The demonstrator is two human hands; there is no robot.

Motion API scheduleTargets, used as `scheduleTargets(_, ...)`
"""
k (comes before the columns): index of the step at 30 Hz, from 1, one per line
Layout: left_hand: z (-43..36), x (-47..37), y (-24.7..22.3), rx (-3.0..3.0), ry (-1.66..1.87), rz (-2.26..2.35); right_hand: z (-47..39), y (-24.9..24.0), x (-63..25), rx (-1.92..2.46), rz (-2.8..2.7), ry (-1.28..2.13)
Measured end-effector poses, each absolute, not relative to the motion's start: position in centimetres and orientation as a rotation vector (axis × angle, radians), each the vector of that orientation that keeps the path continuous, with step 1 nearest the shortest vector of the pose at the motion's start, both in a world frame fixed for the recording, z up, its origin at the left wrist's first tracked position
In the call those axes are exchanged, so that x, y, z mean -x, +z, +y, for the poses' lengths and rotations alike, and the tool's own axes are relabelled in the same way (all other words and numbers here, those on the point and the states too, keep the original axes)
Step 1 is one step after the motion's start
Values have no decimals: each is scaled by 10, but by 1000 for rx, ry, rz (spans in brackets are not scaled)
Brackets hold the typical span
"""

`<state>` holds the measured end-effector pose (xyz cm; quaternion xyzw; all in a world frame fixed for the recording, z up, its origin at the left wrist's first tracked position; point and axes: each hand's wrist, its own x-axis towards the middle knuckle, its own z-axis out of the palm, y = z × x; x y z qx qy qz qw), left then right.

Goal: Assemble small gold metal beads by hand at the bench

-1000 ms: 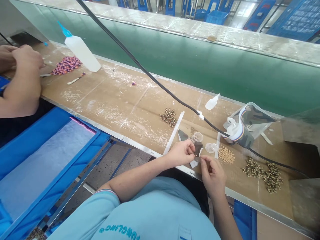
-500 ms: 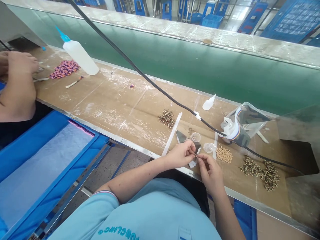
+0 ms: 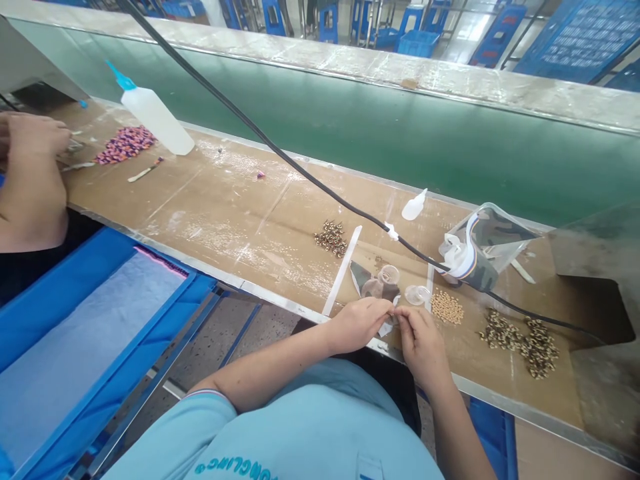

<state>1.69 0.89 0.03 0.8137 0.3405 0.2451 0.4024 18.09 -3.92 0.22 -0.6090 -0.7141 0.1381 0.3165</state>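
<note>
My left hand point(image 3: 364, 323) and my right hand point(image 3: 419, 335) meet fingertip to fingertip above the near edge of the bench. Both are closed in a pinch, and whatever lies between the fingers is too small and hidden to name. Just beyond them are a small clear cup point(image 3: 389, 274) and a second shallow clear dish point(image 3: 417, 295). A grey-green scrap of sheet point(image 3: 361, 275) lies under and beside the cup. Right of my hands is a heap of small tan beads point(image 3: 448, 307). Dark-and-gold small parts point(image 3: 540, 350) are piled farther right, and a similar heap point(image 3: 331, 239) sits to the left.
A black cable point(image 3: 300, 163) crosses above the bench. A clear bag point(image 3: 493, 243) and a small white bottle point(image 3: 415, 205) stand at the back. Far left are a large white bottle point(image 3: 159, 120), pink-purple pieces point(image 3: 124, 145) and another person's arm point(image 3: 33, 180).
My left hand's fingers have folded lower and closer against my right fingertips. The view has shifted slightly; the piles and containers look unchanged.
</note>
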Motion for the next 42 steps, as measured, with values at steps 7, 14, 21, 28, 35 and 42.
scheduleTargets(7,7,-10,2,-1725,779,924,-44,5,-182,1569,-1795,382)
scheduleTargets(14,1,-14,-3,-1270,805,840,-51,11,-168,1597,-1675,344)
scheduleTargets(21,0,-10,-4,-1547,849,811,-53,7,-168,1554,-1665,249)
scheduleTargets(28,0,-10,-3,-1538,825,804,-55,4,-171,1516,-1718,186)
scheduleTargets(35,0,-11,-1,-1539,825,800,-54,4,-174,1501,-1785,142)
scheduleTargets(42,-2,-16,-7,-1529,781,753,-55,0,-186,1502,-1814,89)
